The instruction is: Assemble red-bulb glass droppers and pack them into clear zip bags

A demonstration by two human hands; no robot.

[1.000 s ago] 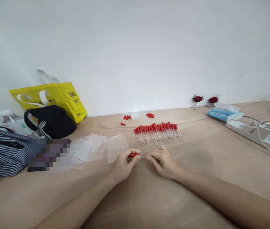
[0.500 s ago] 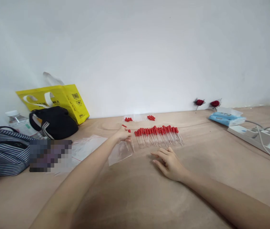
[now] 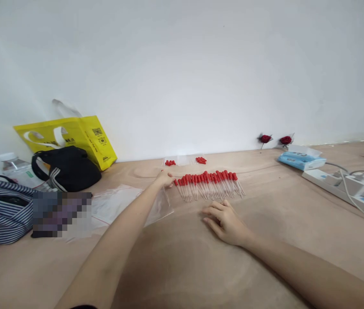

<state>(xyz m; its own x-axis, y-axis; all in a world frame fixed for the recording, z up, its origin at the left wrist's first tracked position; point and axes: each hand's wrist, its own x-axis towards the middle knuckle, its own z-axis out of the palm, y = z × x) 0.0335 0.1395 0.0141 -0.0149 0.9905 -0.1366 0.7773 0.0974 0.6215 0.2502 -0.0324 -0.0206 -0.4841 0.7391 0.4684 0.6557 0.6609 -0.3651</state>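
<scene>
My left hand [image 3: 165, 178] is closed at the left end of a row of slim clear droppers with red tops [image 3: 209, 178]. A bit of red shows behind its fingers and a thin clear stem hangs below them, so it seems to hold one such dropper; the fingers hide most of it. Under that hand lies a clear plastic bag [image 3: 160, 211]. My right hand [image 3: 227, 223] rests on the table in front of the row, fingers loosely bent and apart, holding nothing.
Two small clusters of red pieces [image 3: 170, 163] lie on clear bags by the wall. At left are flat clear bags [image 3: 115, 201], a black pouch [image 3: 69, 169], a yellow bag [image 3: 100, 141] and a striped bag [image 3: 4, 214]. At right are blue wipes [image 3: 300, 161] and a power strip [image 3: 345, 184].
A red-topped dropper beside my left hand now lies at the row's left end. The left hand has shifted slightly left; my right hand stays put. The whole view has moved a little.
</scene>
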